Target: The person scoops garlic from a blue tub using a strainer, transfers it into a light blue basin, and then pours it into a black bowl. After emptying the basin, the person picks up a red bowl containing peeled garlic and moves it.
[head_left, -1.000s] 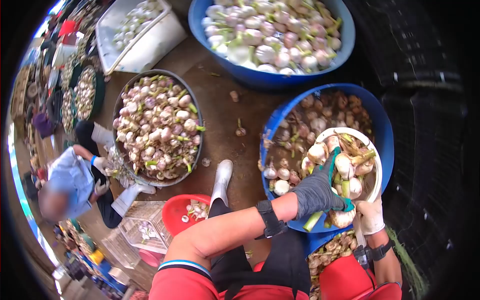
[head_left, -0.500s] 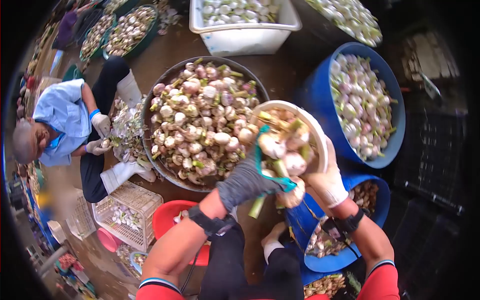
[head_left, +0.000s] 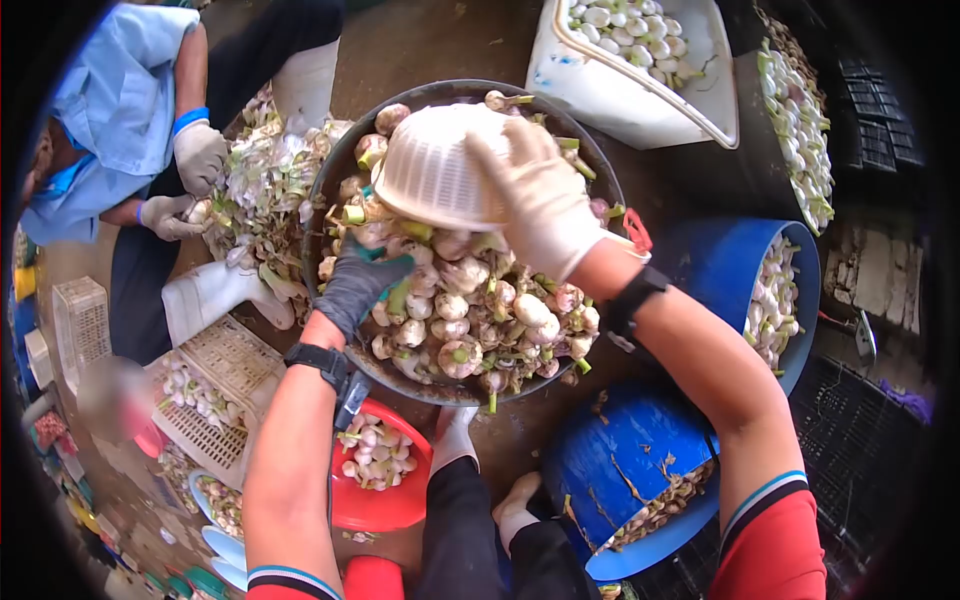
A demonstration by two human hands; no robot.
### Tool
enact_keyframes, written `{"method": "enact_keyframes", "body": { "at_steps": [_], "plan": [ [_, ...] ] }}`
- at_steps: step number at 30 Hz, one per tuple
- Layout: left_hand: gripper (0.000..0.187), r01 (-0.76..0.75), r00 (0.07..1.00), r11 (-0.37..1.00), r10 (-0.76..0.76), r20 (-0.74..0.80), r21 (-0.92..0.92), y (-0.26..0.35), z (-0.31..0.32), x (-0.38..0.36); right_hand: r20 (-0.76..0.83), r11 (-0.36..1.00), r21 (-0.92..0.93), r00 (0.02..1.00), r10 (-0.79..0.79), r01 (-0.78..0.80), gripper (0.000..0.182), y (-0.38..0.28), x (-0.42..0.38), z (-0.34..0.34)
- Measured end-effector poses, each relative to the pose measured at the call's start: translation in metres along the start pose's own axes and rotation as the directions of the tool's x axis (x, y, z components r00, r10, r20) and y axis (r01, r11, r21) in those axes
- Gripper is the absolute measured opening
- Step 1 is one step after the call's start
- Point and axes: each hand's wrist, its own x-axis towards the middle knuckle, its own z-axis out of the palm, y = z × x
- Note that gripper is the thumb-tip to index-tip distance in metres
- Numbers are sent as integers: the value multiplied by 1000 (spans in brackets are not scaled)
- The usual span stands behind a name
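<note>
The right hand point(head_left: 545, 195) grips the basket point(head_left: 435, 165), tipped mouth-down over garlic point(head_left: 460, 320) toward the far edge of the tub point(head_left: 600, 160); the left hand point(head_left: 365, 280), by the left edge, touches garlic, its grip unclear.

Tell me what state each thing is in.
White basket: tipped, mouth downward
Round tub: open, heaped with garlic
Right hand: gloved, holding the basket
Left hand: gloved, at the garlic
White bin: open, holding garlic
Red basin: open, holding garlic
Upper blue tub: open, holding garlic
Lower blue tub: open, contents unclear
</note>
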Motion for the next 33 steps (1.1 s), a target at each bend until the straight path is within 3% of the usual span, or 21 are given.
{"method": "enact_keyframes", "body": {
  "at_steps": [2,3,4,5,9,10,11,13,17,18,19,21,23,24,25,27,29,30,31,32,33],
  "plan": [
    [93,-170,961,978,192,-197,124,-26,-21,-3,55,995,-74,997,-61,65,74,-23,8,36],
    [93,-162,962,980,183,-205,117,-34,-26,-1,51,986,-125,993,-104,109,71,-33,10,52],
    [100,-141,931,886,270,-246,442,-42,-31,1,139,987,-102,985,-106,120,63,-42,12,68],
    [107,-81,899,693,361,-247,716,-47,-34,1,148,988,-92,983,-110,125,63,-46,14,79],
    [108,46,955,790,144,-258,611,-65,-50,-6,100,975,-52,973,-209,215,60,-48,40,99],
    [108,-150,960,956,201,-193,253,-72,-50,1,112,978,-33,973,-200,205,61,-45,45,96],
    [108,-147,961,957,197,-191,248,-66,-49,2,124,981,-12,974,-189,192,62,-43,50,90],
    [106,-74,885,618,403,-235,783,-36,-47,-4,87,985,79,983,-162,156,59,-35,57,75],
    [100,-309,821,698,539,-190,646,1,-27,0,-104,994,40,990,-97,101,62,-20,38,37],
    [99,-380,850,823,491,-191,423,15,-12,-5,-106,993,97,993,-55,66,71,-17,29,23],
    [97,-352,862,788,484,-154,506,27,-3,-12,-102,988,150,995,-7,22,80,-11,17,9],
    [94,-327,904,877,399,-155,351,38,21,-23,-186,956,294,980,64,-7,82,3,-13,-9],
    [93,-453,786,658,613,-78,601,40,47,-32,-180,900,420,961,210,-118,82,17,-60,-35],
    [91,-412,851,763,518,-90,498,51,70,-46,-329,864,498,905,269,-76,77,20,-90,-45],
    [88,-387,874,757,482,-50,527,48,84,-56,-185,721,645,864,469,-254,76,21,-127,-54],
    [83,-338,934,829,352,53,446,38,120,-81,-152,610,675,732,664,-414,78,28,-204,-74],
    [80,-273,960,890,230,157,366,26,167,-108,35,540,499,638,769,-678,76,27,-290,-122],
    [76,-231,963,902,159,215,364,14,187,-123,29,511,394,566,824,-764,76,21,-338,-137],
    [71,-215,953,896,105,286,389,4,210,-138,54,399,513,493,868,-760,77,10,-382,-160],
    [69,-183,935,911,45,351,370,-3,237,-155,260,66,492,219,940,-868,77,-4,-428,-178],
    [67,-150,910,922,-12,414,357,-9,264,-172,217,-11,588,145,965,-809,74,-22,-473,-194]
  ]
}}
